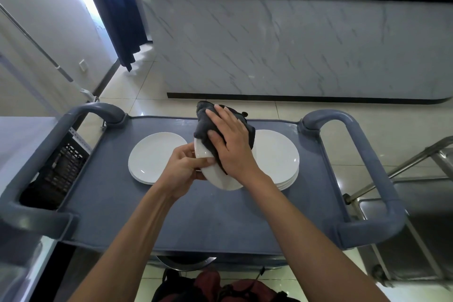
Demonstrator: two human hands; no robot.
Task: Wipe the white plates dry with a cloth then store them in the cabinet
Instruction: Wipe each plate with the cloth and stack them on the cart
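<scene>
Above the middle of the grey cart top (117,203) I hold a white plate (220,179) tilted on edge. My left hand (182,171) grips its left rim, thumb on the face. My right hand (230,140) presses a dark grey cloth (203,122) against the plate's face with straight fingers; the cloth bunches up above the rim. A short stack of white plates (152,157) lies on the cart to the left. Behind my right hand a taller stack of white plates (279,157) lies to the right.
The cart has raised loop handles at left (49,140) and right (367,154). A black crate (61,169) sits below the left side. A marble-fronted counter (294,44) stands beyond the cart. Steel frames (416,191) are at right, a red bag (220,287) by my feet.
</scene>
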